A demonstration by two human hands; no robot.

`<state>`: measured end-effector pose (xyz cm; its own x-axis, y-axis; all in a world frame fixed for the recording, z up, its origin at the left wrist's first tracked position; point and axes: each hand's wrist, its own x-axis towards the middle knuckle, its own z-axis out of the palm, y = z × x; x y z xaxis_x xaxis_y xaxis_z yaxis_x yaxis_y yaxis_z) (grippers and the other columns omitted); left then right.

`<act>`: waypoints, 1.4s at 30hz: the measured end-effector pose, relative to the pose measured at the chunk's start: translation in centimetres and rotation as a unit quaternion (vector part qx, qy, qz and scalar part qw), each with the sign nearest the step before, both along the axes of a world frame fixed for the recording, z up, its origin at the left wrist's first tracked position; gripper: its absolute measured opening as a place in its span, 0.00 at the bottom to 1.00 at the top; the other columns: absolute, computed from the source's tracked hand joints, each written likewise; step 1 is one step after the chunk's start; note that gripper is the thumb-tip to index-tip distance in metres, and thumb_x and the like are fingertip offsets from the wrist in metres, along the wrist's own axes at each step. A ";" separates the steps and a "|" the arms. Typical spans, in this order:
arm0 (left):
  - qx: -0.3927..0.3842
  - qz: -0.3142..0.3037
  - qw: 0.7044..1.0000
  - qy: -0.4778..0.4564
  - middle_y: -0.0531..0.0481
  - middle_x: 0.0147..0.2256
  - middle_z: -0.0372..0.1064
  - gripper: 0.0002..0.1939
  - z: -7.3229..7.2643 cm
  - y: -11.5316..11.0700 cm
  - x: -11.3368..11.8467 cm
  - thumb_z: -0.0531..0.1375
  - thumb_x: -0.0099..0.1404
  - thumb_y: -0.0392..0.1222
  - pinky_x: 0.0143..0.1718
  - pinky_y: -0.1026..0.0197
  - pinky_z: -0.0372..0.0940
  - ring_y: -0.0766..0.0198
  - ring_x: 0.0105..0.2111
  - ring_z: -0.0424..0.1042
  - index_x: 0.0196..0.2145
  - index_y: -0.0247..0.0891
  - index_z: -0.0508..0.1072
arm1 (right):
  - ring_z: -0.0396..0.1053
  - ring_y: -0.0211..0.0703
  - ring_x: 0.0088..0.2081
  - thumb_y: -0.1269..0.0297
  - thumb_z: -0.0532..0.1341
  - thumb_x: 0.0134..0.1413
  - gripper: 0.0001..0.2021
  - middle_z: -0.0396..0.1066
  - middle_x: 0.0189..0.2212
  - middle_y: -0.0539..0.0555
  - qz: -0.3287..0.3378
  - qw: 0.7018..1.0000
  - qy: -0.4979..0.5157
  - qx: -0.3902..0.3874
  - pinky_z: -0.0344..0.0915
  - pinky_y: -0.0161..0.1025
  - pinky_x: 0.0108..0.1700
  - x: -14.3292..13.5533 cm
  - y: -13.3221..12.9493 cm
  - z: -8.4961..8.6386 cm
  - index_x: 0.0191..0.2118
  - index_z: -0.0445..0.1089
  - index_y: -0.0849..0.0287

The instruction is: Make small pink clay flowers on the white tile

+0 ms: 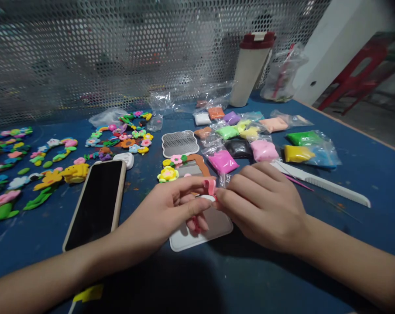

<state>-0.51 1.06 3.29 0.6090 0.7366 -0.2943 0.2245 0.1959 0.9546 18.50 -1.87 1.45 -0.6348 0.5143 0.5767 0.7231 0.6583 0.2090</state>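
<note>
Between my two hands is a small pink and red clay piece [211, 186] with a white part under it. My left hand [180, 203] pinches it between thumb and index finger, the other fingers curled below. My right hand [266, 203] has its fingers closed at the piece's right side; its fingertips are partly hidden. Beneath the hands lies a white-edged mirror [200, 231]. Just behind them a brown wavy frame [200, 165] carries a yellow flower [167, 174] and a pink flower.
A phone [97, 203] lies left of my hands, with colourful clay rings [55, 150] beyond. Bagged clay [223, 161], a white comb [334, 185] and a tumbler [251, 72] are behind and to the right. A perforated metal panel [118, 56] borders the blue table.
</note>
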 end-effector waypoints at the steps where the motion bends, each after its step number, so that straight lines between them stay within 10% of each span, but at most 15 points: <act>1: 0.001 -0.012 1.000 0.007 0.55 0.21 0.71 0.08 0.1 -0.1 0.0 0.56 0.63 0.39 0.25 0.69 0.65 0.69 0.22 0.70 0.40 0.37 0.72 | 0.56 0.43 0.27 0.68 0.52 0.61 0.11 0.64 0.22 0.52 -0.004 1.000 -0.012 0.002 0.50 0.42 0.31 -0.1 0.0 0.0 0.30 0.68 0.56; 7: 0.136 -0.045 0.988 0.059 0.55 0.23 0.73 0.07 0.7 -0.7 -0.5 0.57 0.62 0.35 0.26 0.70 0.63 0.68 0.24 0.72 0.33 0.39 0.76 | 0.54 0.44 0.26 0.59 0.50 0.64 0.16 0.62 0.21 0.52 -0.030 0.999 0.016 -0.023 0.46 0.42 0.29 -0.3 0.5 0.1 0.25 0.64 0.57; 15: 0.265 -0.115 0.952 0.102 0.58 0.20 0.67 0.10 0.2 0.3 -0.8 0.59 0.60 0.38 0.25 0.71 0.57 0.71 0.22 0.64 0.22 0.38 0.72 | 0.57 0.37 0.28 0.70 0.49 0.63 0.12 0.60 0.24 0.48 0.142 0.915 0.179 -0.332 0.54 0.36 0.33 -1.1 0.1 0.8 0.26 0.58 0.58; 22: 0.110 -0.071 0.989 0.066 0.57 0.21 0.64 0.11 0.5 -0.2 -0.2 0.55 0.64 0.40 0.21 0.70 0.56 0.73 0.18 0.59 0.25 0.36 0.69 | 0.56 0.34 0.23 0.67 0.50 0.63 0.16 0.56 0.20 0.45 0.011 0.845 0.345 -0.409 0.52 0.33 0.25 -0.9 0.4 0.7 0.23 0.55 0.57; 26: 0.037 -0.026 0.999 0.021 0.55 0.22 0.66 0.09 0.4 -0.2 -0.3 0.55 0.64 0.43 0.21 0.69 0.57 0.73 0.18 0.60 0.30 0.36 0.67 | 0.57 0.36 0.23 0.63 0.51 0.63 0.13 0.58 0.21 0.46 -0.079 0.873 0.375 -0.302 0.53 0.34 0.25 -0.1 1.0 0.5 0.26 0.58 0.56; 32: 0.034 -0.041 0.998 0.018 0.55 0.24 0.68 0.07 -0.1 -0.1 -0.3 0.55 0.63 0.40 0.21 0.69 0.60 0.69 0.21 0.65 0.40 0.39 0.65 | 0.60 0.40 0.26 0.59 0.56 0.60 0.09 0.64 0.25 0.51 -0.034 0.958 0.213 -0.186 0.55 0.37 0.29 0.0 1.0 0.4 0.33 0.61 0.59; 37: 0.205 -0.078 0.970 0.105 0.57 0.23 0.67 0.05 -0.1 -0.3 -0.4 0.56 0.62 0.37 0.25 0.69 0.60 0.69 0.22 0.67 0.27 0.38 0.67 | 0.57 0.41 0.26 0.67 0.50 0.63 0.12 0.65 0.23 0.51 0.055 0.986 0.090 -0.126 0.52 0.39 0.31 -0.8 0.9 -0.4 0.29 0.63 0.59; 42: 0.305 -0.101 0.941 0.107 0.58 0.20 0.65 0.11 0.5 -0.4 -0.7 0.54 0.63 0.33 0.25 0.70 0.57 0.71 0.22 0.65 0.23 0.37 0.68 | 0.57 0.38 0.25 0.71 0.51 0.62 0.13 0.63 0.21 0.49 0.106 0.962 0.175 -0.183 0.53 0.37 0.31 -1.1 0.2 0.2 0.26 0.62 0.59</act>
